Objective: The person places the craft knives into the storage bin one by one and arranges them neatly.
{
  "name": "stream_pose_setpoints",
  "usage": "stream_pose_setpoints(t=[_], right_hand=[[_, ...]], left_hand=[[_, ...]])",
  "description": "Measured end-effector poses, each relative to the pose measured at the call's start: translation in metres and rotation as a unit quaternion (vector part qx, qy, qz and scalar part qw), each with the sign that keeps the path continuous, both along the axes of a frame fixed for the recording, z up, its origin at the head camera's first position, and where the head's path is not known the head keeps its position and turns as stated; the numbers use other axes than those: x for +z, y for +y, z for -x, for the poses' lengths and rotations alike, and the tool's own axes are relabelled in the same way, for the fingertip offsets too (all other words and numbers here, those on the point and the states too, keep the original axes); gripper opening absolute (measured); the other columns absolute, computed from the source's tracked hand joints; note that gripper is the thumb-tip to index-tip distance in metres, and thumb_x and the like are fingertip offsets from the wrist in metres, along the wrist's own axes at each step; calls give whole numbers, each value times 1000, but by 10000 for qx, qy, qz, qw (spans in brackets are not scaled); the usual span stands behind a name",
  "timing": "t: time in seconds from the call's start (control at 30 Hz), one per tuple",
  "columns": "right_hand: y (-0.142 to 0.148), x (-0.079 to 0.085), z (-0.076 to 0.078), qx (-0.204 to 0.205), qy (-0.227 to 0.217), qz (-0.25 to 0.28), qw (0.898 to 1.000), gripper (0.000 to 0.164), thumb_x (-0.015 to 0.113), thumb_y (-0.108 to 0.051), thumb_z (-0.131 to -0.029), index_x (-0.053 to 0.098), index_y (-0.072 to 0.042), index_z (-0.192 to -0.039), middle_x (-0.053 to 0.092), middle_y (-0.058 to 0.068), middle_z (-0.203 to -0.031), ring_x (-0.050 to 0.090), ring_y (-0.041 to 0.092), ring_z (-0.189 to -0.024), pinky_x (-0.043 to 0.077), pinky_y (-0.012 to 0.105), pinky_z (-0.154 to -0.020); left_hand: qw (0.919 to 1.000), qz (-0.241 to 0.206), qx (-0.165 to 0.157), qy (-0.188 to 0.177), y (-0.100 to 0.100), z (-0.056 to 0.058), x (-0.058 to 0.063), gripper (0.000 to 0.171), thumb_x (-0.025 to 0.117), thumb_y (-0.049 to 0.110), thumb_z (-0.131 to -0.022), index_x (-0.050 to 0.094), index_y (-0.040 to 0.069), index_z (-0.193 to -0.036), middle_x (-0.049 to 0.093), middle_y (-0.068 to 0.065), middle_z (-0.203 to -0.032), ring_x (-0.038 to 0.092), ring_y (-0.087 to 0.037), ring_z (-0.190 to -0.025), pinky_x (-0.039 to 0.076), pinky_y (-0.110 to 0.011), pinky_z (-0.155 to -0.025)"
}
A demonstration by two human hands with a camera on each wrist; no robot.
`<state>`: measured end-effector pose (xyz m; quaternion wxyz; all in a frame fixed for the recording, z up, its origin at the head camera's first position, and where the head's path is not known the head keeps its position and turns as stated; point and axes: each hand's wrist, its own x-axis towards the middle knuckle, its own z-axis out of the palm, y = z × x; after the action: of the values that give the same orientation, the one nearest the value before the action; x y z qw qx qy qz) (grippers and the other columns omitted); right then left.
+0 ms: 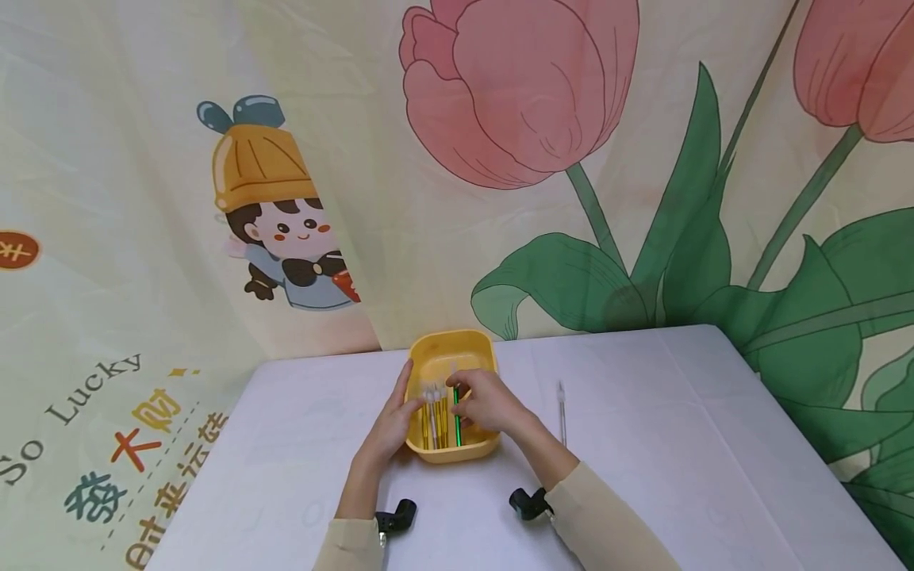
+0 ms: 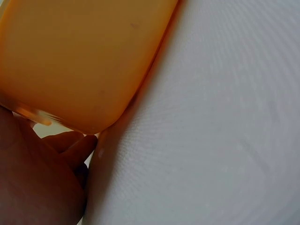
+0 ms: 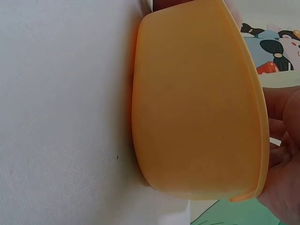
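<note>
A yellow plastic box (image 1: 457, 454) sits on the table with several gold-coloured pens (image 1: 435, 424) side by side in its left half. My left hand (image 1: 389, 420) grips the box's left side, with the thumb over the rim and the fingers outside. Over the box's right half, my right hand (image 1: 489, 403) pinches a shiny green pen (image 1: 458, 420) that stands along the inside of the box. The fingers partly cover its upper end. A slim clear pen (image 1: 562, 412) lies on the table to the right, partly behind the right forearm. Both wrist views mostly show the box's outer wall (image 3: 197, 103).
A white cloth covers the table (image 1: 643, 444). Behind it hangs a printed backdrop (image 1: 443, 262) with tulips and a cartoon figure. Black wrist cameras (image 1: 528, 504) sit at both wrists, low over the cloth.
</note>
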<state>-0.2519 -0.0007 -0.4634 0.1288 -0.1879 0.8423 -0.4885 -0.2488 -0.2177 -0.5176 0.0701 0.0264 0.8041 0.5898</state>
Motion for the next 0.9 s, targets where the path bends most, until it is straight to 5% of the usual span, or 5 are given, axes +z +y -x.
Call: stream_pose_setpoints(t=[0.9], right_hand=[[-12,-4,1,-80,-20,-333,9994,41,74,-1,-93,66,-5,-133,65,6,-96,69,23,-70,59,28,-61]], left_hand=[[9998,-80,89,-157,0,0,0,72,48,25,-106,12,51,-163,8,6,-176,1,-28,-164,1,-61,-129]])
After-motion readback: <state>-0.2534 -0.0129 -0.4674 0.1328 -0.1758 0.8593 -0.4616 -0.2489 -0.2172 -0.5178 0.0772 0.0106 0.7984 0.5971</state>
